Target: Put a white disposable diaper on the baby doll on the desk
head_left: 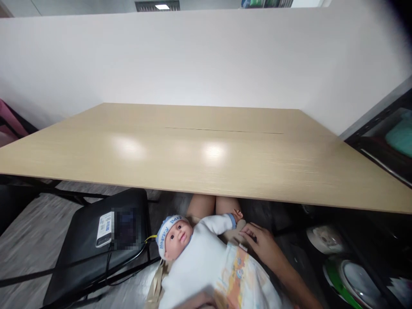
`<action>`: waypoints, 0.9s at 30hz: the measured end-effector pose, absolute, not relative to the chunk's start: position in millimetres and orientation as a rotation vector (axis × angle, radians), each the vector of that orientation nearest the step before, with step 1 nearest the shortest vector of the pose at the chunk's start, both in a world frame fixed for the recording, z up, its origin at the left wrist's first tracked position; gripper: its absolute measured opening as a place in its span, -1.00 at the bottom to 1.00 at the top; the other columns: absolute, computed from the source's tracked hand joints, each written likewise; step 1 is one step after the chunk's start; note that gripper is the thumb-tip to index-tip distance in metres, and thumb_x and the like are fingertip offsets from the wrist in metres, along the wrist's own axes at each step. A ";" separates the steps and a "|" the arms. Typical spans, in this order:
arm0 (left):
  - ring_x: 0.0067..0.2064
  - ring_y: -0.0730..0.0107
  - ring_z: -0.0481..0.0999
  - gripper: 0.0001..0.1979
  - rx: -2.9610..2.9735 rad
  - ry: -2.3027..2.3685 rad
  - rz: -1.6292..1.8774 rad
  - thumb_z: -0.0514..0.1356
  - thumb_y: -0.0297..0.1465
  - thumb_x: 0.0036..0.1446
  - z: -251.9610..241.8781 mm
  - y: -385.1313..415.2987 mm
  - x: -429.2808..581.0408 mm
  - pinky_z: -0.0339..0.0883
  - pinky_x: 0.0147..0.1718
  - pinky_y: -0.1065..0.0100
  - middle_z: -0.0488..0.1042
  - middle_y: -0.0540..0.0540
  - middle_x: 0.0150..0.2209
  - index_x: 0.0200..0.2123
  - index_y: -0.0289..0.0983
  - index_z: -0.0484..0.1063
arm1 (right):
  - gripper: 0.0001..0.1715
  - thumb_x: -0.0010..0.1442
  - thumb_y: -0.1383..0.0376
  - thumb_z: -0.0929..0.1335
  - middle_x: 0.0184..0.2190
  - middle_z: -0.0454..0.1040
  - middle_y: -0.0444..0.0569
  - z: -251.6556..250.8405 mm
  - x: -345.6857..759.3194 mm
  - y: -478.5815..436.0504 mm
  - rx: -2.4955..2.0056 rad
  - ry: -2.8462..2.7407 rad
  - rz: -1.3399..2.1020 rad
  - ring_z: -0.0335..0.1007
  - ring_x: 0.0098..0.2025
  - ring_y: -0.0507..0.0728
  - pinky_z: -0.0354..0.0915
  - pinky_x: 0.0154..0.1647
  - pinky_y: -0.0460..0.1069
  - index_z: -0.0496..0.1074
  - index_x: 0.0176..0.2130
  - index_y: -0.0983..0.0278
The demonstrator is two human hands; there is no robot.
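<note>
A baby doll [196,257] in a white top lies face up across the lap, its head to the left. It wears a blue and white cap [169,234] lettered "Happy Baby". A diaper [240,274] with a yellow and orange printed band covers its lower body. My right hand [260,242] is at the diaper's far side, fingers bent together beside a small white tab; what they grip, if anything, is hidden. My left hand [201,299] shows only partly at the bottom edge, blurred, over the doll's body near the diaper; its fingers cannot be made out.
A light wooden table [193,159] stands in front, its near edge above the lap. On the left is a black chair [80,257] bearing a phone-like device [104,229] and a cable. A shelf at right holds rounded packages [358,279]. A white partition [199,60] rises behind.
</note>
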State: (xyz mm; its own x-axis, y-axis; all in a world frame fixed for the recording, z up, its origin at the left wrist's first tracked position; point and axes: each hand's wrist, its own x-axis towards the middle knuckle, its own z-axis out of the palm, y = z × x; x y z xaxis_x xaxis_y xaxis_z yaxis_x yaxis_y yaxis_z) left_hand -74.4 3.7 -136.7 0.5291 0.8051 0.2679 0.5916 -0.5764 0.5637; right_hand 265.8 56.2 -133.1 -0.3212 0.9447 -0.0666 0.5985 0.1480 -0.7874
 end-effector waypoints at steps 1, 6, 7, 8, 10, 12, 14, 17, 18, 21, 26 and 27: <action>-0.01 0.14 0.64 -0.54 2.374 1.141 0.713 0.02 0.06 0.40 -135.5 5.3 -74.6 0.52 -0.10 0.12 0.67 -0.08 -0.20 0.11 0.09 0.60 | -0.63 0.42 0.11 0.30 -0.39 0.50 -0.09 -132.6 267.2 56.4 -1.477 -1.983 1.037 0.45 -0.29 0.17 0.29 -0.20 0.03 0.45 -0.38 0.21; -0.01 0.18 0.62 -0.61 2.425 1.129 0.700 0.09 0.00 0.40 -122.6 0.1 -69.2 0.50 -0.02 0.13 0.67 -0.08 -0.16 0.09 0.06 0.60 | -0.58 0.44 0.02 0.28 -0.37 0.51 -0.11 -111.4 266.0 39.9 -1.405 -1.974 1.255 0.44 -0.26 0.15 0.29 -0.21 0.00 0.46 -0.33 0.20; 0.00 0.18 0.61 -0.62 2.440 1.122 0.698 0.11 -0.01 0.39 -118.5 -4.9 -64.6 0.50 -0.02 0.14 0.67 -0.08 -0.15 0.08 0.06 0.60 | -0.59 0.44 0.02 0.29 -0.34 0.51 -0.11 -107.1 265.1 35.5 -1.378 -1.985 1.286 0.45 -0.25 0.15 0.30 -0.20 0.00 0.48 -0.30 0.21; 0.01 0.17 0.61 -0.64 2.456 1.109 0.696 0.12 -0.02 0.39 -114.1 -11.0 -58.3 0.50 -0.03 0.14 0.67 -0.07 -0.13 0.08 0.07 0.60 | -0.61 0.43 0.02 0.30 -0.33 0.51 -0.10 -104.0 264.3 31.8 -1.357 -1.998 1.304 0.44 -0.25 0.15 0.30 -0.20 -0.01 0.49 -0.29 0.21; 0.06 0.16 0.59 -0.66 2.498 1.061 0.690 0.14 -0.04 0.39 -104.7 -24.2 -40.9 0.50 -0.02 0.13 0.66 -0.06 -0.06 0.09 0.07 0.58 | -0.62 0.41 0.02 0.33 -0.34 0.50 -0.10 -101.8 262.7 27.4 -1.347 -2.017 1.283 0.42 -0.28 0.13 0.27 -0.25 -0.02 0.50 -0.30 0.22; 0.11 0.18 0.56 -0.67 2.547 0.986 0.685 0.15 -0.07 0.40 -95.8 -34.9 -20.4 0.47 0.05 0.15 0.63 -0.05 0.05 0.13 0.06 0.53 | -0.58 0.41 0.04 0.32 -0.39 0.47 -0.11 -104.6 261.7 28.3 -1.363 -1.993 1.224 0.40 -0.32 0.12 0.24 -0.28 -0.02 0.49 -0.36 0.24; 0.17 0.18 0.50 -0.64 2.614 0.919 0.665 0.16 -0.10 0.41 -89.8 -40.2 -2.3 0.40 0.15 0.14 0.56 -0.08 0.17 0.18 -0.04 0.48 | -0.55 0.42 0.03 0.31 -0.42 0.45 -0.12 -111.9 262.1 34.0 -1.367 -1.926 1.223 0.38 -0.33 0.11 0.24 -0.29 -0.03 0.47 -0.39 0.25; 0.20 0.10 0.45 -0.62 2.712 0.880 0.639 0.18 -0.13 0.40 -88.8 -40.0 11.9 0.32 0.20 0.09 0.50 -0.16 0.22 0.14 -0.21 0.45 | -0.51 0.39 -0.03 0.32 -0.46 0.43 -0.14 -130.7 267.1 47.0 -1.365 -1.811 1.302 0.37 -0.35 0.11 0.26 -0.29 -0.03 0.45 -0.39 0.25; 0.19 0.10 0.44 -0.63 2.723 0.878 0.647 0.19 -0.13 0.39 -90.4 -39.2 13.1 0.31 0.20 0.09 0.50 -0.16 0.21 0.11 -0.22 0.45 | -0.49 0.37 -0.07 0.32 -0.48 0.42 -0.15 -138.6 270.0 51.2 -1.379 -1.781 1.308 0.37 -0.36 0.11 0.26 -0.30 -0.02 0.44 -0.40 0.25; 0.17 0.11 0.44 -0.67 2.703 0.865 0.687 0.18 -0.12 0.40 -96.4 -38.3 11.5 0.28 0.19 0.10 0.51 -0.13 0.18 0.05 -0.20 0.46 | -0.40 0.31 -0.19 0.31 -0.55 0.36 -0.18 -160.9 280.7 58.4 -1.461 -1.746 1.274 0.34 -0.42 0.10 0.24 -0.36 -0.01 0.38 -0.44 0.24; 0.14 0.13 0.47 -0.62 2.621 0.885 0.726 0.18 -0.10 0.40 -91.9 -40.4 6.5 0.35 0.15 0.14 0.53 -0.16 0.14 0.13 -0.19 0.42 | -0.53 0.39 -0.08 0.29 -0.28 0.58 0.00 -144.8 285.2 43.2 -1.572 -1.813 1.051 0.50 -0.23 0.21 0.39 -0.15 0.09 0.51 -0.18 0.24; 0.14 0.13 0.47 -0.62 2.569 0.918 0.728 0.18 -0.14 0.41 -88.5 -40.5 5.2 0.37 0.14 0.14 0.51 -0.18 0.15 0.16 -0.19 0.39 | -0.59 0.41 -0.02 0.30 -0.14 0.60 0.05 -130.9 281.7 37.2 -1.552 -1.856 0.993 0.51 -0.10 0.24 0.39 -0.02 0.13 0.52 -0.08 0.23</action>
